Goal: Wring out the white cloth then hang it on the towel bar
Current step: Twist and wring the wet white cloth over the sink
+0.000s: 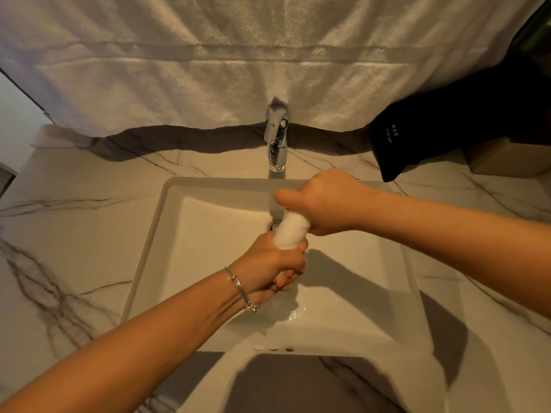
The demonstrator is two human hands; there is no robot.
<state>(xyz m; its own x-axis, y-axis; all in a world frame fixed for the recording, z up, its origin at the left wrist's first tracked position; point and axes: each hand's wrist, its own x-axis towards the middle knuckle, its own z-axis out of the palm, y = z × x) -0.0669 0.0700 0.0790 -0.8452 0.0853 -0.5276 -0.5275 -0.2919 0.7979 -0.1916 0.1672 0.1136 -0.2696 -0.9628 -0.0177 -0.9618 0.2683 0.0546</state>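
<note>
The white cloth is rolled into a tight twist above the middle of the white sink. My left hand grips its near end, fingers curled round it, a thin bracelet on the wrist. My right hand clamps the far end from above, close under the faucet. Only a short stretch of cloth shows between the two fists. Water glistens on the basin floor below them. No towel bar is visible.
A chrome faucet stands behind the basin. A large white towel hangs across the whole back wall. A black cloth drapes at the right over a brown box. Marble counter surrounds the sink.
</note>
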